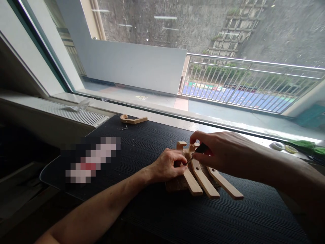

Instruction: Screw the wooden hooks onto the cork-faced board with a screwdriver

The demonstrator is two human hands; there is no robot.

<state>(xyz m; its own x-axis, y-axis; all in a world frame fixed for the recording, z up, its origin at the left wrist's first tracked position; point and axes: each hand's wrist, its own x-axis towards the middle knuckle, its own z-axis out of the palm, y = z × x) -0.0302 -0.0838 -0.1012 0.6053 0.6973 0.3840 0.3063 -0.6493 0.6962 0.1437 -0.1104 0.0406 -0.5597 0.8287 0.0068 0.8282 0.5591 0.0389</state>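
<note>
My right hand [215, 149] is closed around the dark, partly red handle of a screwdriver [203, 149]. Its metal shaft slants down to the left, ending at the fingertips of my left hand [169, 164]. Those fingers are pinched together over the leftmost wooden hook [192, 183]; whatever small thing they hold is hidden. Beside it lie a middle wooden hook [205, 181] and a right wooden hook [227, 186], each with a dark hole. All three lie across a brown wooden board [175, 184], mostly covered by the hooks and my left hand.
On the black table [152, 210], another wooden hook [134, 119] lies near the window, with a few small screws [124, 127] beside it. A blurred-out pinkish item [93, 161] is at left. Tape rolls [277, 146] and something green [308, 146] sit on the right sill.
</note>
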